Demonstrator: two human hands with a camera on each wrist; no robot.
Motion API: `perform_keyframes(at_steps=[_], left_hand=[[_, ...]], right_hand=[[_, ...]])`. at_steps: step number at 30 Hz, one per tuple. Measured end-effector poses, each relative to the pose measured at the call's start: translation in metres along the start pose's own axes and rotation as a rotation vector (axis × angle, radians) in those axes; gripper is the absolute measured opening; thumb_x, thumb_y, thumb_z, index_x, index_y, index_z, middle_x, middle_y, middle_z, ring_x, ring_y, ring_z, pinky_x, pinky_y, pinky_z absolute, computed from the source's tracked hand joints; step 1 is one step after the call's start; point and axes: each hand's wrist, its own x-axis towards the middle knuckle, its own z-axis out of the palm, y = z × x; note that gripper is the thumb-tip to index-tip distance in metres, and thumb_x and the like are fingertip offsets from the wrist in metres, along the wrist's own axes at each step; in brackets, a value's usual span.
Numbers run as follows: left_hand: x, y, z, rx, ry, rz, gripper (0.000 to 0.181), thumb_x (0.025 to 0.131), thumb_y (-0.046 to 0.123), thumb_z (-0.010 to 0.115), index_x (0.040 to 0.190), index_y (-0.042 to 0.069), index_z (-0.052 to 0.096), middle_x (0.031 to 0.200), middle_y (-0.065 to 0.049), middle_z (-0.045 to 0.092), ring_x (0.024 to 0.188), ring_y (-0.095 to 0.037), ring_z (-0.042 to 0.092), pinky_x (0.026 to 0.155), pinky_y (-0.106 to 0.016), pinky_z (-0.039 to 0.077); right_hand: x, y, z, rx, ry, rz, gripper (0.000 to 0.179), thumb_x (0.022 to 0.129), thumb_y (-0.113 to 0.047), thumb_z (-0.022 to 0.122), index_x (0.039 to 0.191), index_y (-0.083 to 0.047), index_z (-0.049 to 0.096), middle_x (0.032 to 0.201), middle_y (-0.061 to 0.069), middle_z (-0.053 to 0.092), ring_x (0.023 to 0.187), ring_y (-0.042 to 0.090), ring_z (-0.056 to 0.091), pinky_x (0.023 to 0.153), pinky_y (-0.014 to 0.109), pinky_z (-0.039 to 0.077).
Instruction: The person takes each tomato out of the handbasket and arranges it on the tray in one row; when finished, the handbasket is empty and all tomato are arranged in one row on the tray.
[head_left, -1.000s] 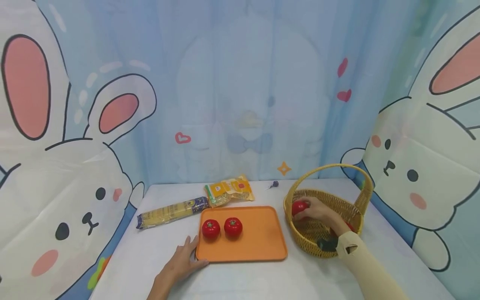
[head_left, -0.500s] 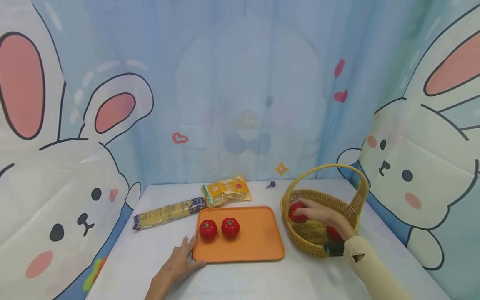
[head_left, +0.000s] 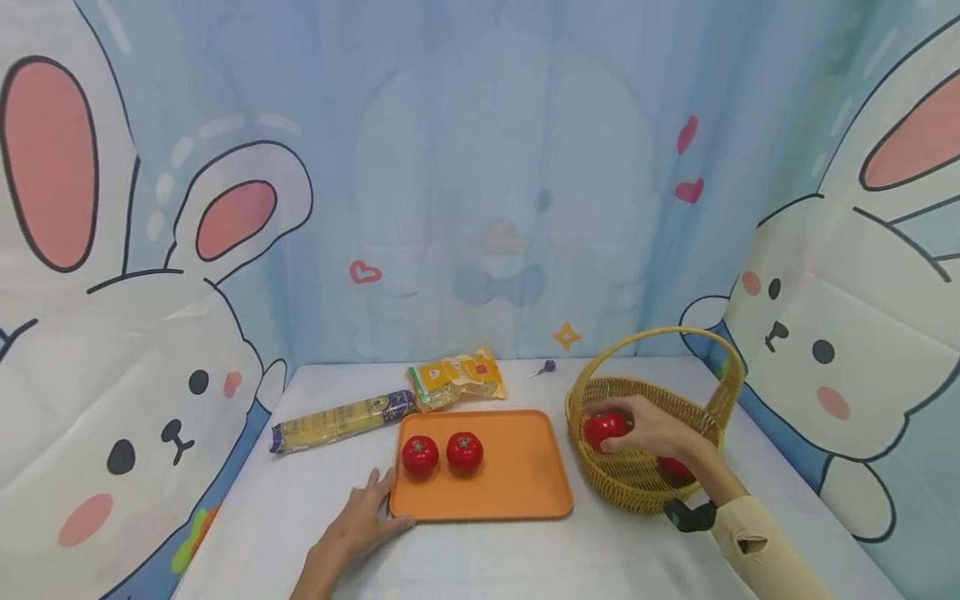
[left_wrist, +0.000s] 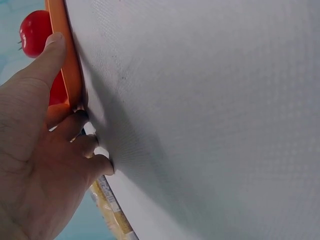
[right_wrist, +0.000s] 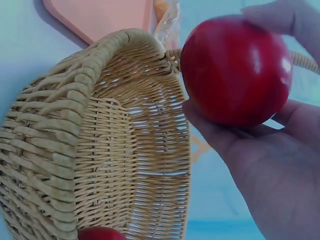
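My right hand [head_left: 651, 427] grips a red tomato [head_left: 604, 430] inside the wicker basket's opening. The right wrist view shows this tomato [right_wrist: 236, 71] raised beside the rim, between thumb and fingers. Another tomato [head_left: 676, 472] lies in the basket [head_left: 632, 492], mostly under my right wrist. On the orange tray [head_left: 521, 467] sit two more tomatoes, one on the left [head_left: 420, 457] and one beside it [head_left: 465, 452]. My left hand [head_left: 362, 517] touches the tray's near left corner. Its thumb lies straight along the near edge, and its fingers spread at the left side.
A long pack of pasta [head_left: 343, 422] lies behind the tray's left side. Next to it is a yellow food bag [head_left: 459, 379]. A small dark object [head_left: 547, 367] lies near the back edge of the white table [head_left: 480, 562]. The basket's tall handle [head_left: 660, 332] arches over its opening.
My right hand has lifted the tomato from the basket's left side and shifted slightly right and nearer. The left hand and tray stay in place; the head view sways slightly.
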Motion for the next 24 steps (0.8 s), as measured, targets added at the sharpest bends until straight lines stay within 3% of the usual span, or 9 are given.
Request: perform_keyframes(at_steps=[6,10,15,24], left_hand=[[0.001,0.0,0.0,0.0,0.001,0.0,0.098,0.09,0.052,0.085,0.166,0.01,0.041,0.171,-0.035,0.026,0.15,-0.07,0.024,0.115,-0.085,0.029],[0.004,0.0,0.0,0.015,0.0,-0.017,0.098,0.09,0.053,0.086,0.166,0.01,0.042,0.171,-0.034,0.027,0.15,-0.069,0.024,0.115,-0.084,0.029],[0.005,-0.001,0.002,0.005,-0.002,-0.023,0.098,0.089,0.052,0.086,0.166,0.009,0.042,0.17,-0.034,0.028,0.15,-0.071,0.023,0.115,-0.085,0.029],[0.005,-0.003,0.002,0.005,0.002,-0.028,0.098,0.089,0.052,0.087,0.166,0.01,0.043,0.171,-0.033,0.029,0.15,-0.07,0.024,0.115,-0.084,0.03]], right_hand=[[-0.009,-0.009,0.005,0.02,-0.115,-0.016,0.05,0.085,-0.018,0.09,0.128,-0.006,0.066,0.128,0.013,0.067,0.118,0.033,0.061,0.093,0.049,0.065],[-0.012,-0.019,0.018,0.054,-0.174,-0.025,0.052,0.084,-0.018,0.094,0.128,-0.009,0.067,0.128,0.01,0.068,0.12,0.033,0.061,0.093,0.046,0.065],[-0.011,-0.027,0.03,0.051,-0.124,-0.075,0.057,0.082,-0.019,0.096,0.132,-0.009,0.07,0.132,0.013,0.069,0.12,0.035,0.063,0.093,0.046,0.066],[-0.002,-0.03,0.066,0.028,0.056,-0.1,0.06,0.08,-0.018,0.097,0.131,-0.009,0.068,0.127,0.01,0.07,0.116,0.032,0.064,0.09,0.046,0.067]])
